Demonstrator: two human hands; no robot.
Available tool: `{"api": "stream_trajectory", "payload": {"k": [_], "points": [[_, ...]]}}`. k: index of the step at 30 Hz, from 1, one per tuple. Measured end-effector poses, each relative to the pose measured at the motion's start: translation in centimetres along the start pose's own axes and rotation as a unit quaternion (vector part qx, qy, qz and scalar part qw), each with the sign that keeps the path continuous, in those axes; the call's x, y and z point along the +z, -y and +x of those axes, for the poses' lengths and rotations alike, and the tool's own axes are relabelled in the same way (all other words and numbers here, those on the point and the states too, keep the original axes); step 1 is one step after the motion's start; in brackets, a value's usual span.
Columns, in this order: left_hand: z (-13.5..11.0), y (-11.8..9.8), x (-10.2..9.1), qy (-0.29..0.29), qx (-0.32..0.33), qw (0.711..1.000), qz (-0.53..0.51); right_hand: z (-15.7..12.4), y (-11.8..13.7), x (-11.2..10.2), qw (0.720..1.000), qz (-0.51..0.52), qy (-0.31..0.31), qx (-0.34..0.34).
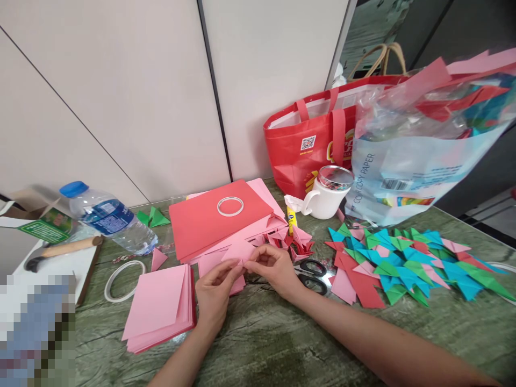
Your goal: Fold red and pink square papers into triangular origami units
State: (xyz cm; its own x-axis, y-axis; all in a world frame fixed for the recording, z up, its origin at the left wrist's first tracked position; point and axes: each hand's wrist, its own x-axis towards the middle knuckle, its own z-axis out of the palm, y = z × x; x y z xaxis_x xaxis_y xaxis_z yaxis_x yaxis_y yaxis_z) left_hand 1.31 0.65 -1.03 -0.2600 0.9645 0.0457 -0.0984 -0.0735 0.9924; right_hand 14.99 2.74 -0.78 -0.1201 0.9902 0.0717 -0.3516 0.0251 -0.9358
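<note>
My left hand (215, 293) and my right hand (274, 269) meet over the green table, and both pinch a small pink sheet of paper (238, 250) along its lower edge. A stack of pink squares (159, 306) lies just left of my left hand. Black-handled scissors (312, 274) rest right beside my right wrist. A heap of folded pink pieces (292, 239) sits just behind my fingers.
Red and pink sheets (209, 217) carry a tape ring (230, 206). Folded blue, green, red and pink triangles (407, 258) spread at right. A white mug (326, 193), red bag (306, 145), plastic paper bag (411, 172), water bottle (107, 215), glue stick (291, 219) and another tape ring (121, 279) stand around.
</note>
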Motion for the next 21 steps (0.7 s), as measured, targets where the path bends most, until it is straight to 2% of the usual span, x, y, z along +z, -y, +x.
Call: {"api": "stream_trajectory", "payload": {"k": [8,15,21], "points": [[-0.1,-0.1,0.1,-0.012,-0.022,1.0,-0.005,0.0,-0.5,-0.3,1.0,0.007,0.0,0.008],[-0.3,-0.9,0.3,0.02,-0.025,0.999,-0.012,0.1,-0.5,-0.2,0.999,0.035,0.007,0.018],[-0.4,-1.1,0.4,0.025,-0.067,0.997,-0.026,0.1,-0.4,-0.2,0.999,0.025,0.028,0.031]]}}
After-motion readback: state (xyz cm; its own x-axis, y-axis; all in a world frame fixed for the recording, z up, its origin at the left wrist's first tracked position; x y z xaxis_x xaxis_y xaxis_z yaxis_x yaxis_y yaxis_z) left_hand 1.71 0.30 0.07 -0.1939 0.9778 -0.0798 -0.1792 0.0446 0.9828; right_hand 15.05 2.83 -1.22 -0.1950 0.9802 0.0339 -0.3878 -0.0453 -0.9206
